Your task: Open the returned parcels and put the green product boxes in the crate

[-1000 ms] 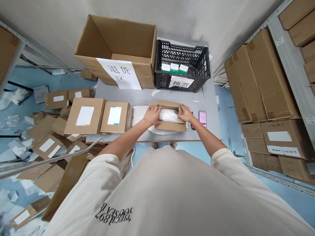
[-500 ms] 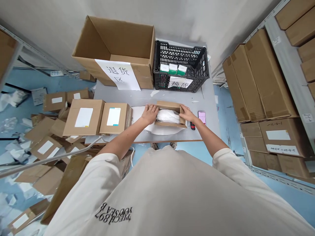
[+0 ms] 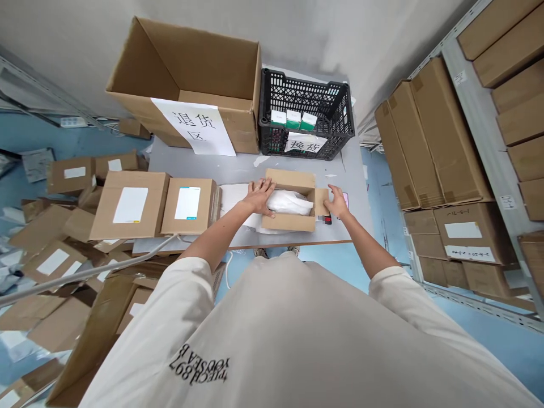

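On the table, a small cardboard box [image 3: 293,222] stands open with its flaps folded outward. Inside it lies a bundle in white wrapping [image 3: 289,202]; what the wrapping covers is hidden. My left hand [image 3: 258,198] rests across the box's left end with its fingers spread. At the other end, my right hand [image 3: 338,203] is by the right flap [image 3: 322,202], fingers apart and the thumb side touching or very close to it. A small red-and-black tool [image 3: 326,219] sits just below that flap. Partly behind my right hand is a phone [image 3: 345,198].
White sheeting [image 3: 232,198] lies under the box. Two labelled cartons [image 3: 130,205] [image 3: 189,205] stand at the left. Behind are a large open carton [image 3: 238,127] and a black crate [image 3: 338,144] holding small boxes. Shelves of cartons [image 3: 446,141] rise at right; cartons litter the left floor.
The box's flaps have opened outward, showing more of the white bundle. My right hand has moved right, off the box wall to the lowered right flap. The view has shifted slightly.
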The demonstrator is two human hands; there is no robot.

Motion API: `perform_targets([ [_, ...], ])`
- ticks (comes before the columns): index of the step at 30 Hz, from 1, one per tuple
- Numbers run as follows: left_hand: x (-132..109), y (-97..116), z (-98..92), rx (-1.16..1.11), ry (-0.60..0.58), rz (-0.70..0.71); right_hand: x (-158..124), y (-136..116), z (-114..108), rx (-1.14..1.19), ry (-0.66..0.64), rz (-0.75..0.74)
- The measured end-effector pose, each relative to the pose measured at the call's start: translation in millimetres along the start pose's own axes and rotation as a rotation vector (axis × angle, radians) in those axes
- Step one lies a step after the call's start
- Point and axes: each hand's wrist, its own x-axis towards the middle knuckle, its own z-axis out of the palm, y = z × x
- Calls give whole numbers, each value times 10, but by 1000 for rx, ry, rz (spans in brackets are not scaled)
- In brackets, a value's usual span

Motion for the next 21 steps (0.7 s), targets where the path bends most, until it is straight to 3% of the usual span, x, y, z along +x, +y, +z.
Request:
perform_targets([
  [3,-27,-30,62,-20,41,15,-84,-14,120,-43,11,66],
  [6,-70,-80,134,-46,105,29,-112,-144,242,23,-98,40],
  [10,-109,-108,228,-87,157,-20,-60,-379,199,-28,-185,21],
  [15,-112,-60,249,-111,186,-69,91,-865,119,-292,-93,-243],
  [21,-131,0,174,-135,171,-73,268,-1618,710,-412,-528,-589],
])
